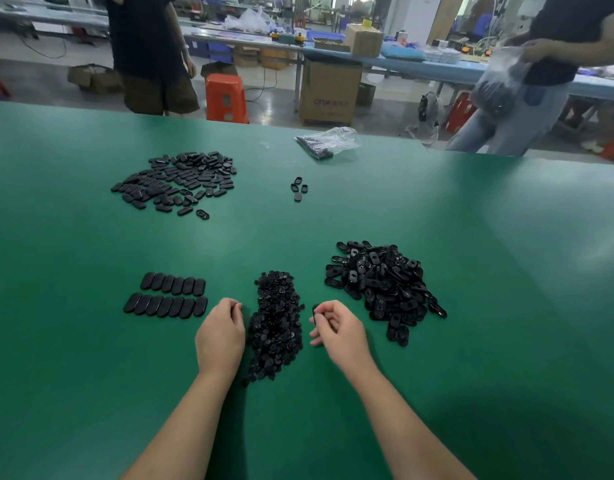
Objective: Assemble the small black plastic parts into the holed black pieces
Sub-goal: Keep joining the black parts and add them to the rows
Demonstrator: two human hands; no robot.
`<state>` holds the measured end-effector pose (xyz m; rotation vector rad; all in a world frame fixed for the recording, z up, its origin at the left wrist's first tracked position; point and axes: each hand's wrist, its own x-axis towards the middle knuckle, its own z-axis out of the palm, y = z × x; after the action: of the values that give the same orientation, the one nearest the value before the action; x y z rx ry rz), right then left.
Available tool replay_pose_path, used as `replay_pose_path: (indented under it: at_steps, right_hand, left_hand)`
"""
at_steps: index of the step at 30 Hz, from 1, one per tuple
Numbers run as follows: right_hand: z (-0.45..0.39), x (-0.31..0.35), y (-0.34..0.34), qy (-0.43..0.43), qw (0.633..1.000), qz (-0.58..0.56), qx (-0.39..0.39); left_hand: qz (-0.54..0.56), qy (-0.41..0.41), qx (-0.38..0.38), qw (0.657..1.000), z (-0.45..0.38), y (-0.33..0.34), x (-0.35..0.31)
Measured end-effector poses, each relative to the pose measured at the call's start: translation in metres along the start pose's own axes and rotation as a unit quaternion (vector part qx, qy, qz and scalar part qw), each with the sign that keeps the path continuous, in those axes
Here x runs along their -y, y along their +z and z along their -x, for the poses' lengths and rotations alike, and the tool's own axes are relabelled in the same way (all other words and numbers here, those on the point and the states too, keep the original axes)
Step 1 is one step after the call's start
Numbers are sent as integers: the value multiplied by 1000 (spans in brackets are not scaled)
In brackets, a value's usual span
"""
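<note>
A long heap of small black plastic parts (276, 323) lies between my hands on the green table (437, 209). To its right sits a pile of holed black oval pieces (385, 282). My right hand (336, 329) pinches a small black part (314, 311) between thumb and forefinger, just right of the heap. My left hand (221, 336) rests at the heap's left edge with its fingers curled; whether it holds anything is hidden. Two neat rows of oval pieces (168, 295) lie left of my left hand.
A big pile of oval pieces (175, 181) lies at the far left, a few loose ones (298, 188) mid-table, and a plastic bag (328, 142) near the far edge. Two people stand beyond the table, one holding a bag of parts (503, 81).
</note>
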<state>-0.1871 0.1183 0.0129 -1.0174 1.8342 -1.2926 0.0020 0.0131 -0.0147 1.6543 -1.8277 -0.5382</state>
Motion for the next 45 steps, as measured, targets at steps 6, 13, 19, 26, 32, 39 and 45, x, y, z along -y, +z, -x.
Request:
replay_pose_path:
  at_steps: [6,13,19,26,32,39,45]
  right_hand:
    - [10,-15,13,-3,998,-17,-56]
    - [7,-17,8,24,997,-29,-71]
    - [6,-18,11,35,995,-56,-78]
    - [4,-16,10,39,996,-57,-51]
    - [4,-17,10,28,997,-58,-52]
    - [5,-17,11,21,996,-63,-61]
    - [5,-20,11,-1,996,-46,-79]
  left_hand:
    - [31,7,5,999,0,-1,1]
    - [39,6,0,999,1,-1,1]
    - [68,-6,-7,998,2,-4,1]
    - [112,3,-2,994,3,-7,-3]
    - [308,-77,67,946,2,-6,-35]
    - [475,-184,159,846,11,3,-72]
    - [496,-219,197,817,17,7,-80]
